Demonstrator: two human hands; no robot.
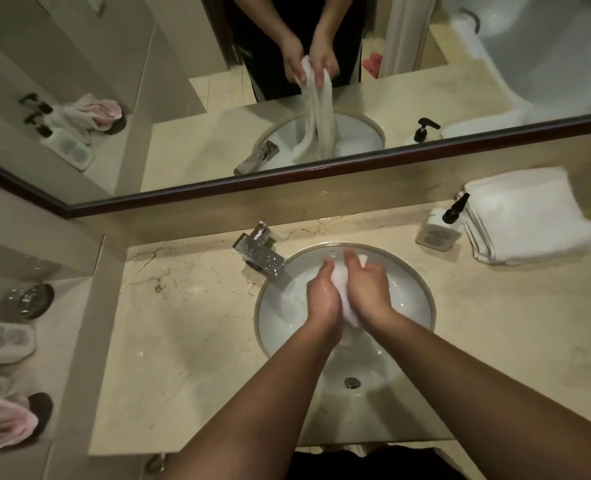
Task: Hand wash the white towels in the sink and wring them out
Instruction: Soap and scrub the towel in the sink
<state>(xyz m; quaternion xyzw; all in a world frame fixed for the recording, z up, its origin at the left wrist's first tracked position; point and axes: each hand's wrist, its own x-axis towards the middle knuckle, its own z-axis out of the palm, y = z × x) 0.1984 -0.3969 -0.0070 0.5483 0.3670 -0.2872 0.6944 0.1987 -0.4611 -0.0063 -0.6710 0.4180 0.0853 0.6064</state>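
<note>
Nearest the person, two bare forearms reach over the front edge of the worktop (190, 341) and meet above the sink (422, 327), the round basin that serves as the landmark here. The left hand (323, 296) and the right hand (367, 289) are both curled round a wet white towel (347, 308), bunched between the palms over the middle of the sink; each grip is closed on the cloth. The mirror (183, 140) behind the sink shows the rest of the towel hanging from the hands down into the water.

The step in hand looks like scrubbing or squeezing the bunched cloth. To do it well, the person should keep the hands low over the sink so drips fall inside, work the cloth against itself section by section, then twist the two ends opposite ways until little water runs.

At the far left rim of the sink stands the tap (263, 251). Farther back, to the right of the sink, a pump bottle (438, 232) sits just beside a stack of folded towels (529, 216), apparently waiting their turn.
</note>
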